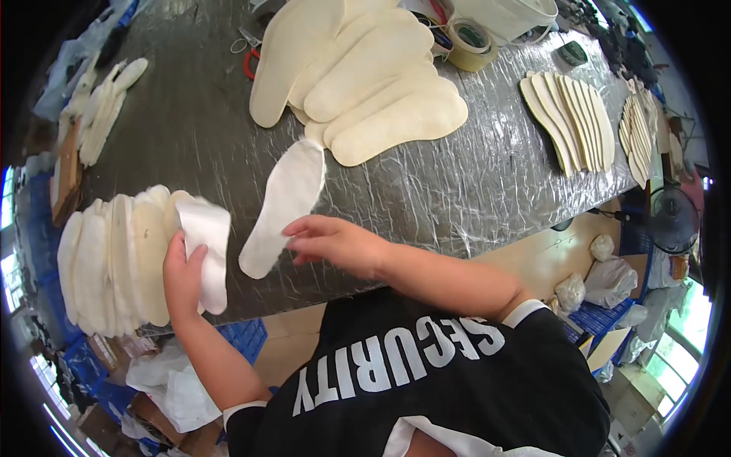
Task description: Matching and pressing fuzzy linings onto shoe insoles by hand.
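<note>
Tan tape roll (474,39) sat at far edge of grey worktop (190,129) w/ white bags (609,278) on floor at right, while left hand (183,278) pinched a white insole (207,255) beside the fanned stack (114,259), and right hand (335,242), fingers loosely curled, gripped another white insole (283,204) lying just in front.

A long worktop (190,122) wrapped in crinkled grey film fills the middle. Toward four o'clock lies a pale wooden floor (548,255) with white bags (609,278), blue crates (601,316) and a black standing fan (674,221). Daylight enters through windows (689,320) at four and nine o'clock.
</note>
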The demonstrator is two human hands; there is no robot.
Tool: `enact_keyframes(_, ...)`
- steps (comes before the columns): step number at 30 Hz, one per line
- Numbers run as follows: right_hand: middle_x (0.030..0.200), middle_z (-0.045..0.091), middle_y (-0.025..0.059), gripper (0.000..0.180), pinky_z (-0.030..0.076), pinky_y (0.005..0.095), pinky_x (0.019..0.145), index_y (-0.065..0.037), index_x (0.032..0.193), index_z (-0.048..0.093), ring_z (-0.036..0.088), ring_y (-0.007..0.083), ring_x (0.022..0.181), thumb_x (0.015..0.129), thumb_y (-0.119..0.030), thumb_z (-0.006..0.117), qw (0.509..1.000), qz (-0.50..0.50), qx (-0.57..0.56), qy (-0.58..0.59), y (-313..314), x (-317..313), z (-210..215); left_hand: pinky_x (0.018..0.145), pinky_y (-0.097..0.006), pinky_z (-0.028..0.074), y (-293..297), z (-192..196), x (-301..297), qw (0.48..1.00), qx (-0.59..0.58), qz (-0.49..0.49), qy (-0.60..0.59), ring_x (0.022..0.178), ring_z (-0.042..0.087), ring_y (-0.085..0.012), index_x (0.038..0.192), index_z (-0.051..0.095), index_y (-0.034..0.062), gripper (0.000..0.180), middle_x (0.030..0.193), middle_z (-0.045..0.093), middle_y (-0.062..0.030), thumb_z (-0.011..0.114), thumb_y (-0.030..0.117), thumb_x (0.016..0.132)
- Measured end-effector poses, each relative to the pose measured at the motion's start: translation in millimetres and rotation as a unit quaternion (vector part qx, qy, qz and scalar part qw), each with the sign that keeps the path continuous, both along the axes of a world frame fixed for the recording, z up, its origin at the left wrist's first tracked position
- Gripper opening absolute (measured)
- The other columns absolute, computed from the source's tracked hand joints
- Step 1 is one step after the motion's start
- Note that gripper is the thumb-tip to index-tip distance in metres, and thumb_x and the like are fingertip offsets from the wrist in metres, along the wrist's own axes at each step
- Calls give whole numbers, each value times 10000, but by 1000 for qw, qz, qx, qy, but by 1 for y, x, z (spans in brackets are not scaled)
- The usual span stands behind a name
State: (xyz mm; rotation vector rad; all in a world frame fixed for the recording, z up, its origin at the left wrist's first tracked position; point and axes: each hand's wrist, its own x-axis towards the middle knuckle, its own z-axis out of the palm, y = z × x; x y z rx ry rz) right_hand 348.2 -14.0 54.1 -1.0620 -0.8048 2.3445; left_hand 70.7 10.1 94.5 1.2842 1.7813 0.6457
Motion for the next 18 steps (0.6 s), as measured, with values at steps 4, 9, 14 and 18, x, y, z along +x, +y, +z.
enact_keyframes(4, 1224, 524, 171, 688, 432, 394, 944, -60, 1404, 301, 540, 278, 1111, 921, -512, 489, 974, -138, -109, 145, -17, 29, -31, 964, -275, 399, -14, 46, 50, 981, -53, -86, -165, 1094, 536, -137, 1291, 444, -47, 460, 1210, 570, -86, 537, -57, 841)
enact_keyframes(9, 1259, 511, 146, 713, 454, 416, 887, -97, 1367, 313, 533, 260, 1102, 859, -525, 572, 913, -371, 32, 167, -31, 93, -30, 929, -300, 430, -26, 27, 104, 935, -100, -298, -166, 1073, 567, -191, 1246, 484, -78, 471, 1159, 609, -153, 654, 53, 826)
enact_keyframes(14, 915, 628, 8, 284, 456, 215, 656, -56, 1087, 558, 580, 81, 791, 831, -60, 681, 899, -427, 67, -65, -59, 142, -50, 945, -358, 430, -29, -37, 137, 885, -122, -444, -72, 1115, 566, -340, 1271, 483, -48, 520, 1226, 577, -215, 645, 204, 846)
enact_keyframes(18, 802, 593, 3, 178, 454, 234, 642, -41, 972, 593, 549, 90, 700, 807, 7, 641, 850, -413, 117, -304, -75, 146, -66, 900, -354, 452, -33, -68, 148, 897, -107, -425, -53, 1038, 598, -328, 1267, 509, 1, 505, 1131, 615, -215, 667, 204, 832)
